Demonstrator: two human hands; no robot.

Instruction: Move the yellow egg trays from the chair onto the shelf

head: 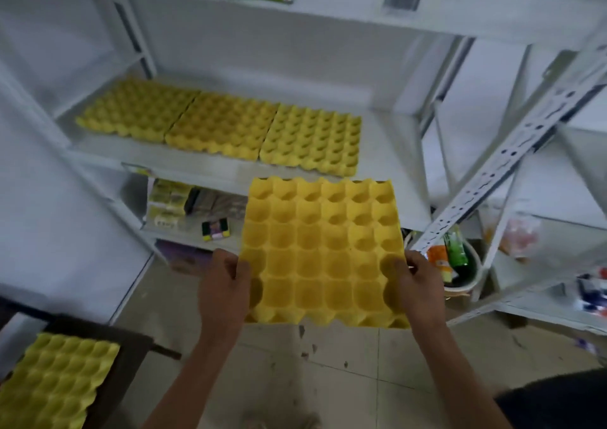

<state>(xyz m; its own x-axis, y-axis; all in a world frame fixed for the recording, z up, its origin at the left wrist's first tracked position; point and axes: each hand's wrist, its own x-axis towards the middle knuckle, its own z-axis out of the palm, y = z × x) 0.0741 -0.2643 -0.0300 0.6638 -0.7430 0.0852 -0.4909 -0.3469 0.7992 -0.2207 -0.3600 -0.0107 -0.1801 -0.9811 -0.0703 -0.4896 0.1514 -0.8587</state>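
Note:
I hold a yellow egg tray (322, 251) flat in the air in front of the shelf, cups facing up. My left hand (225, 289) grips its left edge and my right hand (417, 284) grips its right edge. On the white shelf (384, 139) three yellow egg trays lie side by side: one at the left (134, 110), one in the middle (223, 126), one at the right (312, 139). Another yellow egg tray (52, 382) rests on the dark chair (131, 346) at the bottom left.
A lower shelf (170, 228) holds small packaged goods. A slanted white perforated metal rail (512, 153) leans across the right side. Below it stands a bucket (460, 274) with packets. More white shelving stands at the right. The floor is tiled.

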